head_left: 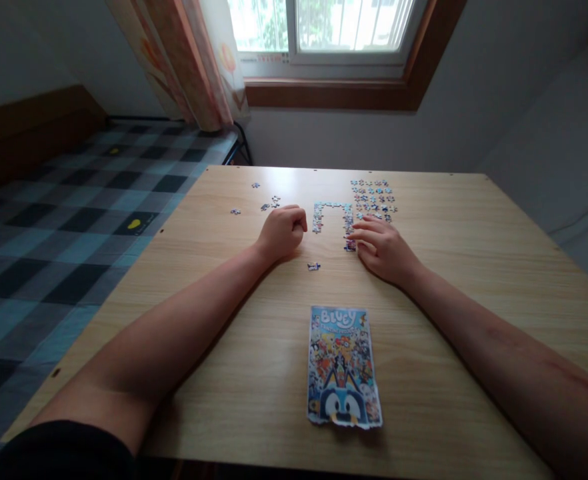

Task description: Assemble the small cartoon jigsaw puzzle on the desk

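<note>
My left hand (pixel 283 233) rests on the table as a loose fist, left of a partly joined puzzle border (pixel 332 205). Its curled fingers hide whatever may be inside. My right hand (pixel 385 250) lies at the lower end of the border's right side, fingers stretched and apart. Its fingertips touch or nearly touch a dark puzzle piece (pixel 351 246) there. The border has a top row and two sides, with the bottom open. One loose puzzle piece (pixel 314 267) lies below it, between my hands.
Rows of loose puzzle pieces (pixel 373 197) lie right of the border. Several scattered pieces (pixel 275 200) are beyond my left hand. A Bluey picture sheet or packet (pixel 343 367) with a torn lower edge lies near me on the wooden table (pixel 454 373). A checked bed (pixel 69 233) stands left.
</note>
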